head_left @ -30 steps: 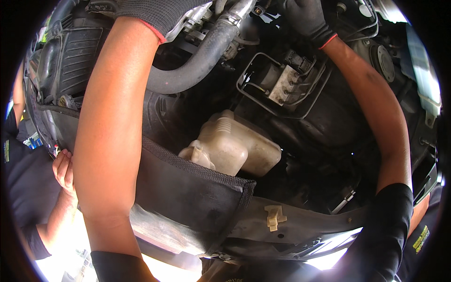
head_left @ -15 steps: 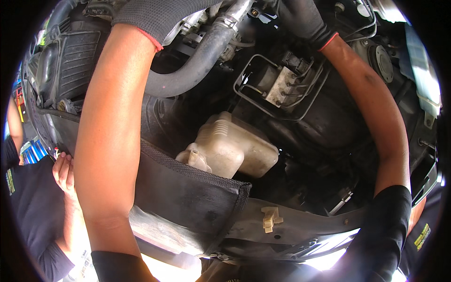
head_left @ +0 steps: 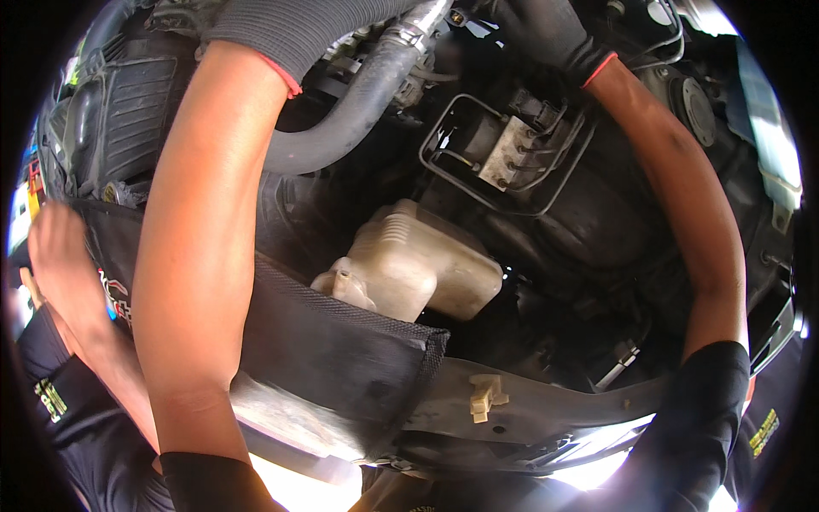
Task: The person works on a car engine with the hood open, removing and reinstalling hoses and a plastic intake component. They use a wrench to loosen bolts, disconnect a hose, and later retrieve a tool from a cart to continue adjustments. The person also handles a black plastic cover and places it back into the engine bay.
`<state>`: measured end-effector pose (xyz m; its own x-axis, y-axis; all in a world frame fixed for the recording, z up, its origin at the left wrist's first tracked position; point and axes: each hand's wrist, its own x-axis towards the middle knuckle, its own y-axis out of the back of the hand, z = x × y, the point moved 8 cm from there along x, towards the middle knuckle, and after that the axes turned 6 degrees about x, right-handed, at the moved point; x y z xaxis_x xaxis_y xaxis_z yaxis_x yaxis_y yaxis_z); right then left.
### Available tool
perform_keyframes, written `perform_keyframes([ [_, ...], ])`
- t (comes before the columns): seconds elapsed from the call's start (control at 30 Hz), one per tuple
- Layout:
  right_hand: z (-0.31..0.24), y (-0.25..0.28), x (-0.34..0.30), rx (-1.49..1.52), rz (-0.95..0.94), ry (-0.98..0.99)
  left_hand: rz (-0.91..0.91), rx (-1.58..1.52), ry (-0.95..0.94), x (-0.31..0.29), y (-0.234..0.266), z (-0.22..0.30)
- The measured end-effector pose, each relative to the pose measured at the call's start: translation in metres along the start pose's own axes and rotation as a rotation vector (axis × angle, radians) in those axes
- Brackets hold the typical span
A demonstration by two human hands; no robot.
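Both my hands wear dark grey work gloves with red cuff edges and reach into a car's engine bay. My left hand is at the top edge, beside the upper end of a thick black radiator hose with a metal clamp. Its fingers run out of the picture. Across the gap, my right hand reaches down among dark parts right of the hose; its fingers are in shadow and cut off. What either hand holds cannot be made out. Below the right hand is a metal valve block with bent pipes.
A yellowed plastic reservoir stands mid-bay. Nearer, a black fender cover drapes over the car's edge, beside a beige clip. A ribbed black housing lies far left. A co-worker's hand is at the left; another person's dark clothing shows far right.
The co-worker's hand at the left has risen and blurred, and that person's arm has moved closer to mine. My own hands have barely moved; the view has shifted slightly.
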<state>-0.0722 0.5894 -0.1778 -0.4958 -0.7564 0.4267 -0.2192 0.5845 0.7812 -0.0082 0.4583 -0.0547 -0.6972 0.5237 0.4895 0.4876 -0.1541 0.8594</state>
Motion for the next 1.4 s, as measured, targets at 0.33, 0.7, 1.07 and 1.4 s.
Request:
perform_keyframes([
  [0.33, -0.01, -0.015, -0.016, 0.219, -0.206, 0.12, 0.067, -0.042, 0.039, -0.001, -0.003, 0.009],
  [0.7, 0.0, -0.002, -0.025, 0.217, -0.097, -0.181, 0.103, 0.066, -0.007, 0.008, -0.003, 0.014],
  [1.07, 0.022, -0.031, -0.036, 1.283, -0.169, -0.4, 0.043, 0.098, -0.014, 0.011, -0.004, 0.02],
  [1.4, 0.047, -0.045, -0.036, 1.714, -0.305, -0.499, -0.074, 0.046, 0.045, 0.005, -0.012, 0.015],
])
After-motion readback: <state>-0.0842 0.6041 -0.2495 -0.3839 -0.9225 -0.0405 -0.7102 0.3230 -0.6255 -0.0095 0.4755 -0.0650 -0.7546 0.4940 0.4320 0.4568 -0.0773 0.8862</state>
